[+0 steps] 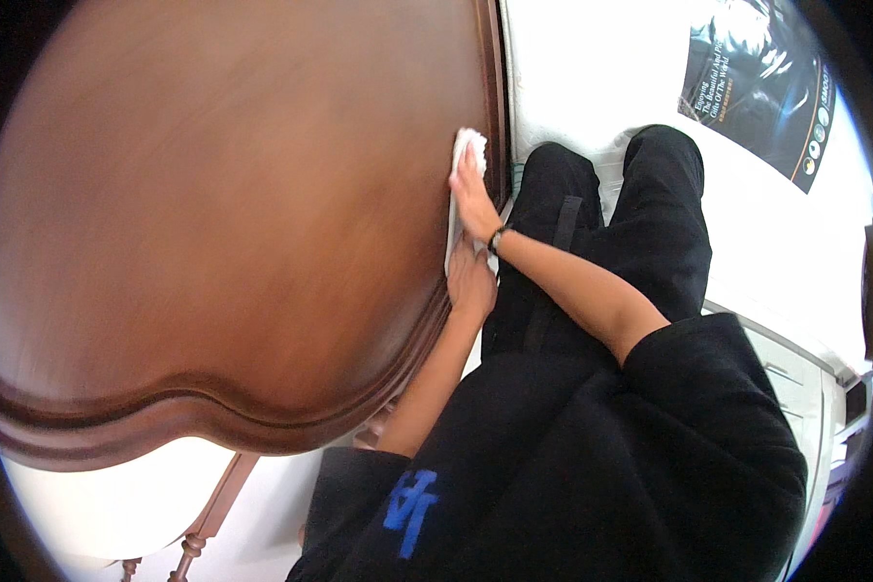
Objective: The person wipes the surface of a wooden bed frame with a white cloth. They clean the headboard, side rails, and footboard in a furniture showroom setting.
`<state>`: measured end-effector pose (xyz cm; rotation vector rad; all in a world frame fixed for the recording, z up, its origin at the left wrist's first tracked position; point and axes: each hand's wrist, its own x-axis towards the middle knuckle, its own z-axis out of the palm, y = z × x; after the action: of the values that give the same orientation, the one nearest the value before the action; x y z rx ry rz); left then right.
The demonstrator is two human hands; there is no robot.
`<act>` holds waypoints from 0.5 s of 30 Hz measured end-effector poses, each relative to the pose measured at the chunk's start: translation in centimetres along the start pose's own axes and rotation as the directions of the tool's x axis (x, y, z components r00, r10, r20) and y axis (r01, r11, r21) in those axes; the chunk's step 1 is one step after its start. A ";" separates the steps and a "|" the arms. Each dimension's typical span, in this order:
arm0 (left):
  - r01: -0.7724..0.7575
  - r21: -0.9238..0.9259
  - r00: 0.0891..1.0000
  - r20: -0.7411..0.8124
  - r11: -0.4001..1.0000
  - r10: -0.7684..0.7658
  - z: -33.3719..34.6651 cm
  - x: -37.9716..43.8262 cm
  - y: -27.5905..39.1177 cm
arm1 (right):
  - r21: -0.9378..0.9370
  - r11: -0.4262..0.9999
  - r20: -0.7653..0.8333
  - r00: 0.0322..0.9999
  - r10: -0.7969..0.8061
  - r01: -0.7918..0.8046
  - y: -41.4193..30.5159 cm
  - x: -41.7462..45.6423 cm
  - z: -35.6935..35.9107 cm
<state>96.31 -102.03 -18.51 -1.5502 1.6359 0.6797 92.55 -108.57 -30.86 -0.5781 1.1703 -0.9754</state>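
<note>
A folded white cloth (471, 145) lies along the right-hand edge of a glossy brown wooden headboard (262, 218), against its moulded frame. My right hand (474, 198), with a dark band at the wrist, holds the upper part of the cloth flat, fingers stretched along it. Just below, my left hand (471, 280) presses the lower part of the same cloth, its fingertips close to the right wrist. The undersides of both hands are hidden.
Under my black-trousered knees (604, 189) is a white mattress (589, 65). A dark printed plastic sheet (756, 94) lies on it at the upper right. White drawers (786, 371) stand at the right, turned wooden posts (189, 549) at the lower left.
</note>
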 end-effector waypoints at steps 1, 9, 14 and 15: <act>-0.031 0.093 0.997 0.066 0.995 0.025 0.6 1.8 0.0 | 0.085 0.996 -0.093 0.995 0.043 -0.035 1.5 2.0 0.1; -0.144 0.513 0.925 0.373 0.846 -0.069 2.2 8.8 0.7 | 0.136 0.971 -0.254 0.941 0.225 -0.196 3.5 7.5 1.0; 0.003 0.041 1.000 -0.002 0.999 -0.003 -3.1 0.0 0.7 | -0.137 0.980 -0.006 0.989 -0.145 0.142 -10.6 -2.5 3.1; 0.058 0.084 0.998 -0.008 0.995 -0.057 -5.0 -2.2 1.2 | -0.206 0.944 0.054 0.966 -0.254 0.259 -13.6 -3.7 3.0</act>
<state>94.21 -104.64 -14.09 -1.5343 1.5976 0.5692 90.67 -112.29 -17.04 -0.9301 1.2026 -1.0661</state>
